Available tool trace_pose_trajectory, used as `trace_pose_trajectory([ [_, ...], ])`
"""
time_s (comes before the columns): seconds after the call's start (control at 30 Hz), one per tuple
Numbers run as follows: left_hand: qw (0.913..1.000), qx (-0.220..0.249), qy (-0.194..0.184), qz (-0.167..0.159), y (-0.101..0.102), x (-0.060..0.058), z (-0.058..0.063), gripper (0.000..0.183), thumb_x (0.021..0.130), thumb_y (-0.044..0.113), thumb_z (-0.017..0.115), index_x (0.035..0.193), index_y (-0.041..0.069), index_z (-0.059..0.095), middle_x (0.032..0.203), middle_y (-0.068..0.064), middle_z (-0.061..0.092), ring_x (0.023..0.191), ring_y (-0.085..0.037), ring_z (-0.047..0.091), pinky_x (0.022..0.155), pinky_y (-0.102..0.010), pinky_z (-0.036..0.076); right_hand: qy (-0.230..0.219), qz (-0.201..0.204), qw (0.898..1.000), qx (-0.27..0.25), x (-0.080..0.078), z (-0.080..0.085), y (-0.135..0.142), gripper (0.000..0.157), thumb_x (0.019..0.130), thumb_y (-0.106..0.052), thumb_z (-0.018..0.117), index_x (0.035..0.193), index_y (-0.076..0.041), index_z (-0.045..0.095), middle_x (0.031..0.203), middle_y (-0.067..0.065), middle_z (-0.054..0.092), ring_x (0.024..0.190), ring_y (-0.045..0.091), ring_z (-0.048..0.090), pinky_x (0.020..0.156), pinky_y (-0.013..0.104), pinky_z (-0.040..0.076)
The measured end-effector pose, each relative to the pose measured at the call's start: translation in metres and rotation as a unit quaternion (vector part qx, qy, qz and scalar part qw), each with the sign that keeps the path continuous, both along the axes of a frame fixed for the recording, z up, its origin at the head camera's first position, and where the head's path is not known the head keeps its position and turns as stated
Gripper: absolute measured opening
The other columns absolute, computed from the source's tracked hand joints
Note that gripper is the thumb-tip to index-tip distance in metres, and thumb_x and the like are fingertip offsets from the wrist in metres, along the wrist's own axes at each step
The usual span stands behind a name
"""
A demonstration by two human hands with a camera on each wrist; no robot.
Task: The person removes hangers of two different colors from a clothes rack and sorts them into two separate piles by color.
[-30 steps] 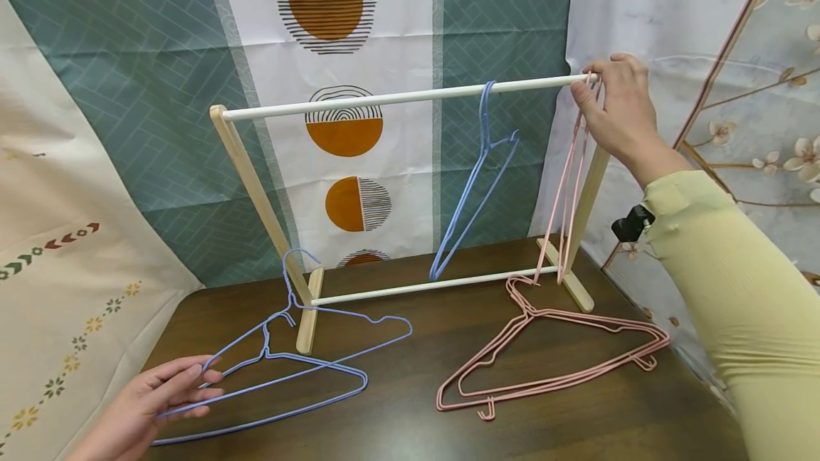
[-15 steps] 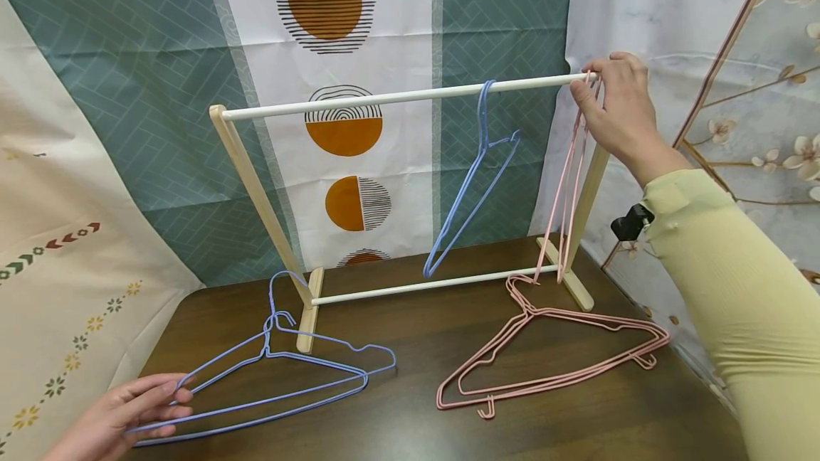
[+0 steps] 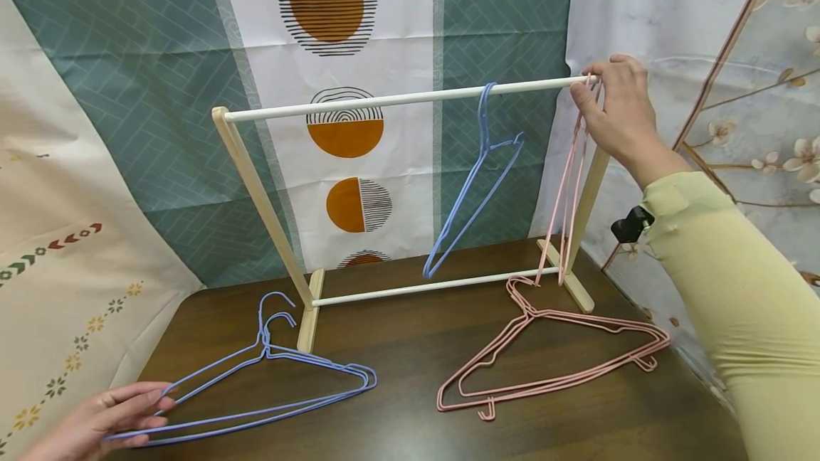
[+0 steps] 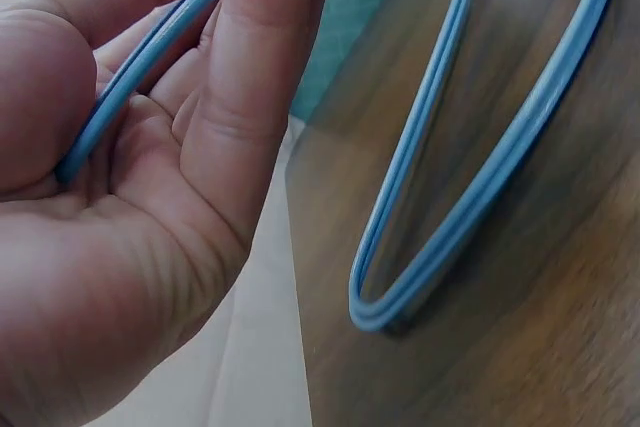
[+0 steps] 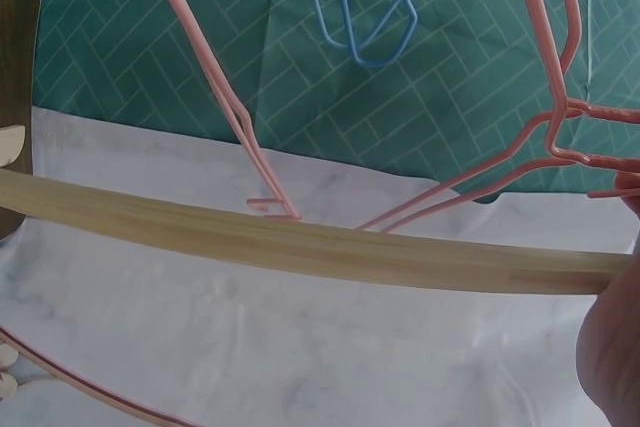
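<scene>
In the head view my left hand (image 3: 122, 415) holds a blue wire hanger (image 3: 260, 315) by its left corner, low over the table. The left wrist view shows the wire between thumb and curled fingers. Almost lined up with it, further blue hanger wire (image 4: 490, 172) lies on the tabletop. My right hand (image 3: 618, 109) grips the right end of the clothes rack's white top bar (image 3: 397, 99). Right beside those fingers hang pink hangers (image 3: 558, 201), hooked on the bar; the palm side is hidden.
Blue hangers (image 3: 485, 119) hang right of the bar's middle. Several pink hangers (image 3: 528, 314) lie stacked on the brown table (image 3: 403, 404) at front right. The rack's wooden left post (image 3: 263, 205) stands behind the blue hangers on the table. Fabric drapes (image 3: 500, 13) enclose the table.
My left hand has moved down and to the left, lowering the blue hanger until it nearly matches the blue one on the table. The right hand stays on the rack.
</scene>
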State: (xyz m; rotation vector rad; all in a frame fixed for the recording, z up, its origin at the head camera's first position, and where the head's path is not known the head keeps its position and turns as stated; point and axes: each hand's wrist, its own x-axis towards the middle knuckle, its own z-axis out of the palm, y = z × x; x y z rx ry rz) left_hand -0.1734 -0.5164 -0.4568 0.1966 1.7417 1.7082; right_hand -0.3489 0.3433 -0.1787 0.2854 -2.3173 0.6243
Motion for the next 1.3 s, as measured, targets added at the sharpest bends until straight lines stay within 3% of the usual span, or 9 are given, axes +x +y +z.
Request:
trace_pose_trajectory([
  [0.17, 0.9973, -0.071, 0.011, 0.016, -0.005, -0.003, -0.002, 0.046, 0.123, 0.021, 0.037, 0.127, 0.042, 0.078, 0.130, 0.010, 0.077, 0.118, -0.011, 0.075, 0.095, -0.036, 0.062, 0.002, -0.001, 1.000, 0.004, 0.002, 0.000, -0.001, 0.054, 0.117, -0.046, 0.046, 0.147, -0.001, 0.052, 0.159, 0.024, 0.050, 0.165, 0.028, 0.014, 0.131, 0.058, 0.021],
  [0.33, 0.9872, -0.152, 0.030, 0.037, -0.006, -0.006, -0.004, 0.035, 0.121, 0.026, 0.046, 0.130, 0.039, 0.077, 0.130, 0.009, 0.077, 0.113, -0.009, 0.073, 0.088, -0.036, 0.059, 0.003, -0.002, 1.000, 0.005, 0.002, 0.000, -0.001, 0.054, 0.117, -0.045, 0.045, 0.147, -0.001, 0.052, 0.159, 0.025, 0.050, 0.165, 0.029, 0.014, 0.132, 0.057, 0.020],
  [0.4, 0.9832, -0.174, 0.038, 0.039, -0.007, -0.007, -0.005, 0.033, 0.121, 0.028, 0.047, 0.137, 0.030, 0.077, 0.131, 0.008, 0.077, 0.113, -0.006, 0.071, 0.086, -0.036, 0.058, 0.003, -0.001, 1.000, 0.004, 0.002, -0.001, -0.001, 0.054, 0.117, -0.044, 0.044, 0.147, 0.000, 0.052, 0.159, 0.025, 0.050, 0.165, 0.030, 0.014, 0.132, 0.057, 0.019],
  [0.53, 0.9726, -0.219, 0.064, 0.045, -0.004, -0.009, -0.008, 0.044, 0.120, 0.029, 0.051, 0.150, 0.000, 0.063, 0.134, -0.004, 0.076, 0.111, -0.010, 0.072, 0.085, -0.035, 0.060, 0.003, 0.000, 1.000, 0.004, 0.003, -0.001, -0.002, 0.053, 0.117, -0.045, 0.045, 0.147, 0.000, 0.052, 0.158, 0.025, 0.050, 0.165, 0.030, 0.014, 0.132, 0.057, 0.020],
  [0.63, 0.9561, -0.271, 0.091, 0.064, 0.004, -0.009, -0.009, 0.059, 0.118, 0.033, 0.055, 0.154, -0.013, 0.051, 0.137, -0.014, 0.073, 0.108, -0.010, 0.072, 0.084, -0.032, 0.060, 0.004, -0.001, 1.000, 0.005, 0.003, 0.000, -0.003, 0.054, 0.117, -0.046, 0.046, 0.146, -0.001, 0.052, 0.157, 0.024, 0.051, 0.165, 0.029, 0.015, 0.131, 0.058, 0.021],
  [0.83, 0.9020, -0.377, 0.188, 0.094, 0.021, -0.011, -0.006, 0.064, 0.117, 0.035, 0.059, 0.153, -0.018, 0.048, 0.144, -0.029, 0.067, 0.103, 0.011, 0.060, 0.083, -0.023, 0.057, 0.000, -0.002, 1.000, 0.005, 0.003, 0.000, -0.001, 0.054, 0.118, -0.045, 0.044, 0.148, -0.001, 0.051, 0.159, 0.025, 0.049, 0.165, 0.029, 0.013, 0.132, 0.058, 0.020],
  [0.9, 0.8888, -0.394, 0.207, 0.109, 0.026, -0.012, -0.005, 0.064, 0.116, 0.036, 0.061, 0.152, -0.017, 0.051, 0.145, -0.030, 0.065, 0.103, 0.015, 0.057, 0.083, -0.023, 0.057, 0.000, -0.002, 1.000, 0.004, 0.003, 0.000, 0.000, 0.054, 0.118, -0.045, 0.044, 0.148, -0.001, 0.051, 0.159, 0.025, 0.049, 0.165, 0.029, 0.013, 0.132, 0.059, 0.020],
  [1.1, 0.8814, -0.373, 0.247, 0.151, 0.053, -0.015, 0.006, 0.065, 0.116, 0.042, 0.060, 0.155, -0.009, 0.053, 0.149, -0.029, 0.062, 0.105, 0.020, 0.051, 0.081, -0.019, 0.055, 0.001, -0.005, 1.000, 0.004, 0.003, 0.000, 0.001, 0.053, 0.117, -0.044, 0.045, 0.148, -0.001, 0.052, 0.159, 0.024, 0.049, 0.165, 0.028, 0.013, 0.132, 0.058, 0.021],
  [1.3, 0.8658, -0.373, 0.281, 0.180, 0.086, -0.017, 0.025, 0.066, 0.117, 0.047, 0.054, 0.157, -0.004, 0.053, 0.154, -0.030, 0.058, 0.104, 0.026, 0.043, 0.079, -0.014, 0.052, -0.005, -0.005, 1.000, 0.006, 0.003, 0.001, 0.001, 0.053, 0.118, -0.044, 0.045, 0.149, -0.001, 0.051, 0.159, 0.024, 0.049, 0.165, 0.029, 0.013, 0.133, 0.056, 0.019],
])
